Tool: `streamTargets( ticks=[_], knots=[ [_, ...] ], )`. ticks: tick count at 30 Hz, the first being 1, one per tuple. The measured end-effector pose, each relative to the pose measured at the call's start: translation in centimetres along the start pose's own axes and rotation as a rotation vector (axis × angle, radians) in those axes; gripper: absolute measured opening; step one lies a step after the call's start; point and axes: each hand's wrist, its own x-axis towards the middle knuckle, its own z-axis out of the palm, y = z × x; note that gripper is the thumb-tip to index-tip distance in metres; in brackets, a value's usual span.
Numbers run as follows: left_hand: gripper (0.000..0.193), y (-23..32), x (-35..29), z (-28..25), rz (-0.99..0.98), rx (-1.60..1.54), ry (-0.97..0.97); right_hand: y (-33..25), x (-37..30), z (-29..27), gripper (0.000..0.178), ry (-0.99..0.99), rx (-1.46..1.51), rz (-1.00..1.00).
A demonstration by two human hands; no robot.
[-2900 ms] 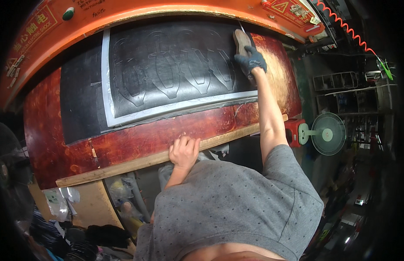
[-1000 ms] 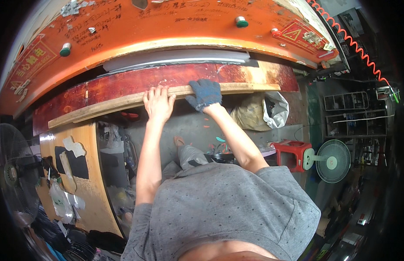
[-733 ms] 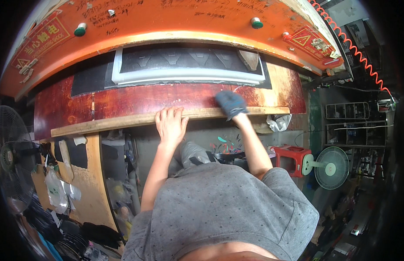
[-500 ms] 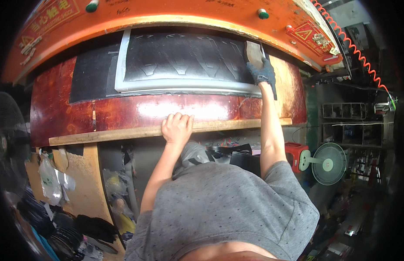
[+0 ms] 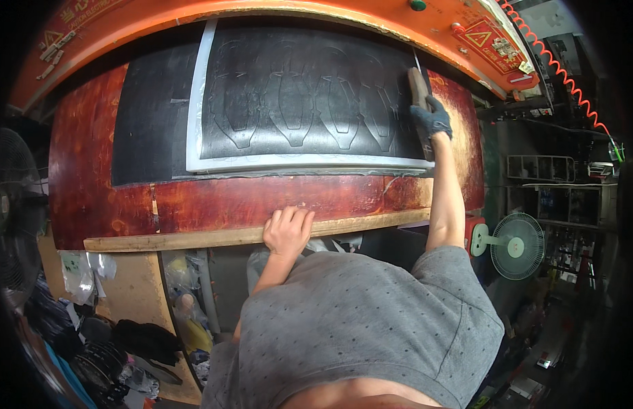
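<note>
Our right grip (image 5: 432, 120) clasps a wooden block (image 5: 417, 88); lopsided pressure could skew the black sheet (image 5: 308, 99); our left grip (image 5: 287, 232) we cannot tell

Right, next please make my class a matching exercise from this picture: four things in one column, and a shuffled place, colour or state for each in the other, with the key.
Column one
1. left hand
2. right hand
3. black sheet
4. light green fan

Column two
A. marked with long, curved outlines
B. to the right of the red-brown table
C. gloved, holding a wooden block
D. bare, on the wooden strip along the table's near edge

Pairs: 1-D, 2-C, 3-A, 4-B
</note>
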Motion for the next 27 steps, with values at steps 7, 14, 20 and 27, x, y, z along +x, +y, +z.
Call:
streamTargets(
  ticks=[7,14,20,27],
  knots=[
    [0.026,-0.9,0.9,-1.4,-0.119,-0.097,-0.021,9.7,-3.0,-4.9,0.091,-0.019,-0.332,0.338],
    [0.048,-8.2,11.3,-4.0,-0.236,0.364,0.147,7.2,-4.4,-4.1,0.053,-0.239,-0.423,0.09],
    [0.053,-10.0,15.7,-3.3,-0.438,0.53,-0.047,3.8,-7.2,-1.5,0.05,-0.052,-0.502,0.069],
    [0.048,-13.9,17.7,-4.0,-0.697,0.177,-0.173,5.3,-3.0,-0.7,0.072,-0.171,-0.222,0.276]
  ],
)
